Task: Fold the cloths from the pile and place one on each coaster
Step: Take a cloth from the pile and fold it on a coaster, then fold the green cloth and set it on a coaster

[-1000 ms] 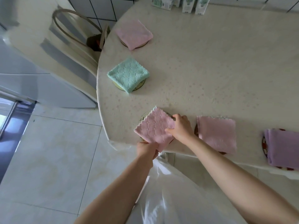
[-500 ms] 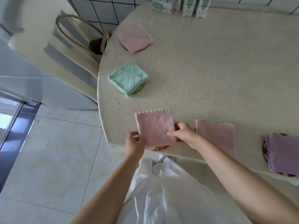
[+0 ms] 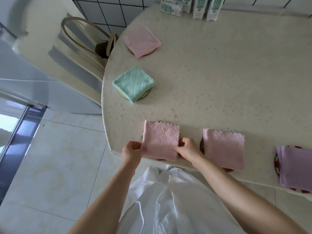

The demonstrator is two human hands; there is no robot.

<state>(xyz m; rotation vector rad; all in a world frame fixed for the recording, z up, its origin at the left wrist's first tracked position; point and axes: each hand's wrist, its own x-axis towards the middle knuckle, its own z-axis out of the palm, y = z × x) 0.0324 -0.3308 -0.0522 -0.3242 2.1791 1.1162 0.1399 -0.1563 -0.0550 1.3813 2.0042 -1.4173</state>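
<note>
Pink and folded, the quilted cloth (image 3: 161, 141) lies flat on the table (image 3: 219, 81), over a coaster (image 3: 142, 137) whose rim peeks out at the cloth's left side. I see the left hand (image 3: 132, 149) pinching this cloth's left edge and the right hand (image 3: 189, 149), fingers curled, pinching its right edge. Just right of this cloth lies a second pink cloth (image 3: 223, 149), further right a lilac cloth (image 3: 295, 168)

Pink diamond-patterned cloth (image 3: 161, 139); coaster (image 3: 121, 95) perhaps yellow.

Open tabletop (image 3: 228, 85) right of the green cloth (image 3: 133, 82), cartons (image 3: 200, 7) along the far edge
</note>
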